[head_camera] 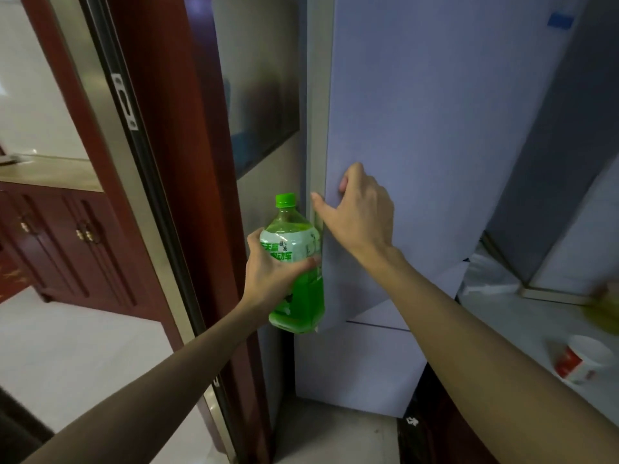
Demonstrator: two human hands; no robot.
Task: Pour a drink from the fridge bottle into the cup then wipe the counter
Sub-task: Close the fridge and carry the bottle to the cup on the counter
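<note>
My left hand (273, 267) grips a large green drink bottle (296, 283) with a green cap and a white-green label, held upright just left of the fridge door's edge. My right hand (356, 209) rests flat on the pale lilac upper fridge door (435, 128), thumb hooked around the door's left edge, fingers spread on its face. A white paper cup (581, 358) with a red band lies tilted on the light counter (522, 316) at the lower right.
A dark red wooden door frame (187, 162) with a metal sliding track stands close on the left. Beyond it are a red cabinet (60, 242) and pale floor. The lower fridge door (358, 366) sits below. A blurred yellow-green thing (603, 309) lies on the counter's right edge.
</note>
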